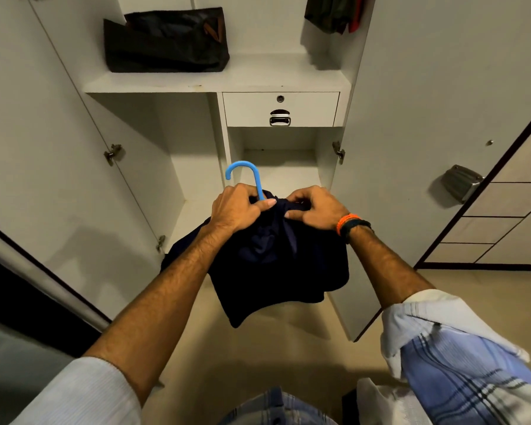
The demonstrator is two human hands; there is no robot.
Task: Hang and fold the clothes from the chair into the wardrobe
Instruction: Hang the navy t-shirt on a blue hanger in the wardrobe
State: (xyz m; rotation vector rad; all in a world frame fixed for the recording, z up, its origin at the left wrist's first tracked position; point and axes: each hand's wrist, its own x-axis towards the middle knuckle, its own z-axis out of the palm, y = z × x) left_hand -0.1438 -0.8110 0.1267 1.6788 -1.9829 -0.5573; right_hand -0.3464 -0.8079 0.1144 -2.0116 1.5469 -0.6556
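The left hand [238, 207] grips the neck of the blue hanger [248, 176] and a bit of cloth. The right hand [313, 207] pinches the dark blue garment [276, 265] at its top, just beside the hook. The garment hangs below both hands, in front of the open wardrobe [215, 82]. It looks soft, light and floppy, so the bunched top is the best place to hold. Both arms reach forward, wrists bent down.

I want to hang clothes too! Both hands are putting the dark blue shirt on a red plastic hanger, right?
Not quite: the plastic hanger is light blue, not red, as the head view shows. Both the left hand and right hand do grip the dark blue shirt on it.
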